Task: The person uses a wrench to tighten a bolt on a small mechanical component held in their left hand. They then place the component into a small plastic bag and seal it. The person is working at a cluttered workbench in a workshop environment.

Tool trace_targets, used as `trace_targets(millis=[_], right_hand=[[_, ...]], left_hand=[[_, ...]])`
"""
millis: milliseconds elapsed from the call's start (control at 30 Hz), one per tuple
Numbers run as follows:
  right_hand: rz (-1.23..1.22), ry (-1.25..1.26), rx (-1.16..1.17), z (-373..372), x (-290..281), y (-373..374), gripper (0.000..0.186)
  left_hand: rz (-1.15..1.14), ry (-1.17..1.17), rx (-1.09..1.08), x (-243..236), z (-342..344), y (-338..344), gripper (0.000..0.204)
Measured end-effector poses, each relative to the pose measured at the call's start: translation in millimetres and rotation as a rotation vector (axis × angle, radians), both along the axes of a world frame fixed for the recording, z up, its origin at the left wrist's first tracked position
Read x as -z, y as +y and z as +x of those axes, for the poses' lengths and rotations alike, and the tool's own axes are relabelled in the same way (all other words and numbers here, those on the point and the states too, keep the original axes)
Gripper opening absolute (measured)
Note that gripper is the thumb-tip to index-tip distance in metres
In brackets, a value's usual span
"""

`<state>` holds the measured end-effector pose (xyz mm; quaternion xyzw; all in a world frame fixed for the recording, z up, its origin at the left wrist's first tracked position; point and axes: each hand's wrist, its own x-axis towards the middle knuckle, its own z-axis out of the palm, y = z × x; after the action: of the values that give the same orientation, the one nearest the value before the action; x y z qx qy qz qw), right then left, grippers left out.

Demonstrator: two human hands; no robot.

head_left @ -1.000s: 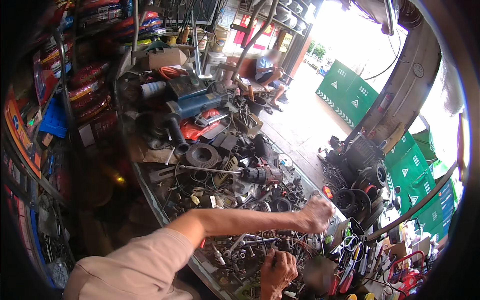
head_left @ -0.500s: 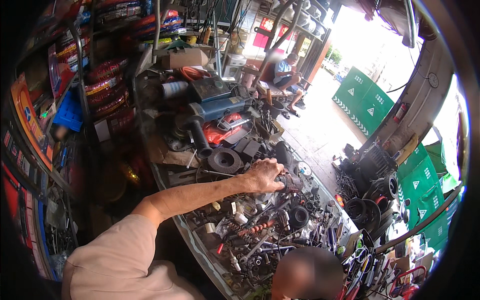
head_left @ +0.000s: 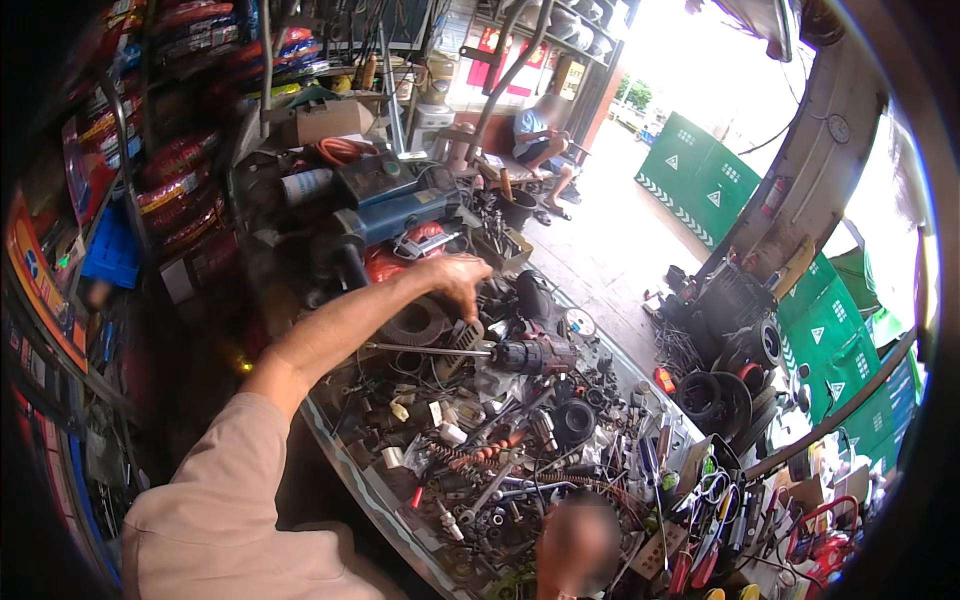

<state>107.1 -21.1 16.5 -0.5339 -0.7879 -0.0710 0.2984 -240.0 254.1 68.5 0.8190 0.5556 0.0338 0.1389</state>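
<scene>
Left hand (head_left: 458, 280) is stretched out over the counter (head_left: 352, 470), palm down, fingers curled downward at the top of a small ribbed metal part (head_left: 466, 338). Looks like fingertip contact, but whether it has a real grip on it I can't tell. Right hand is not in view.

That part stands just at 9 o'clock of the dark drill (head_left: 530, 354), which lies on its side with a long rod (head_left: 420, 349) sticking out toward 9 o'clock, probably laid flat so it can't roll off the heap. A grey ribbed disc (head_left: 418, 322) sits just under the wrist, at 8 o'clock of the hand.

At 10 o'clock of the hand: blue power tool (head_left: 400, 212) and an orange coiled hose (head_left: 345, 150), parked at the back, out of the working zone. Loose springs, sockets and bolts (head_left: 480, 455) are spread at 6 o'clock of the drill, within easy reach. Pliers and screwdrivers (head_left: 700, 500) cluster at 4 o'clock. Seated person (head_left: 535, 135) far off at 12 o'clock.
</scene>
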Motion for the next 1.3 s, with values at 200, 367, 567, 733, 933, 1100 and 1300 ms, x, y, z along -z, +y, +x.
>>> trace_targets(millis=[200, 367, 567, 733, 933, 1100, 1300], right_hand=[[0.092, -0.145, 0.098, 2.8, 17.1, 2.2, 0.017], [0.174, -0.218, 0.196, 5.8, 21.1, 2.6, 0.019], [0.113, -0.087, 0.170, 1.2, 13.2, 5.4, 0.016], [0.055, 0.032, 0.170, -2.8, 3.6, 7.7, 0.014], [-0.005, 0.140, 0.167, -7.0, -2.4, 9.0, 0.012], [-0.012, 0.249, 0.107, -12.7, -2.9, -3.3, 0.011], [0.205, 0.321, -0.025, -29.7, -24.0, -16.6, 0.028]], left_hand=[[-0.029, -0.009, 0.012, 18.1, -14.9, 8.8, 0.101], [0.106, -0.224, 0.019, 8.0, -23.0, -7.8, 0.091], [-0.060, -1.192, -0.055, -23.2, -37.9, -43.2, 0.080], [-0.538, -2.126, 0.120, -32.8, -26.5, -84.0, 0.073], [-1.023, -2.346, 0.412, -35.4, 22.9, -141.3, 0.087], [-0.977, -2.047, 0.265, -15.4, 90.8, -177.9, 0.077], [0.140, -1.084, 0.437, -5.7, 167.6, -221.1, 0.079]])
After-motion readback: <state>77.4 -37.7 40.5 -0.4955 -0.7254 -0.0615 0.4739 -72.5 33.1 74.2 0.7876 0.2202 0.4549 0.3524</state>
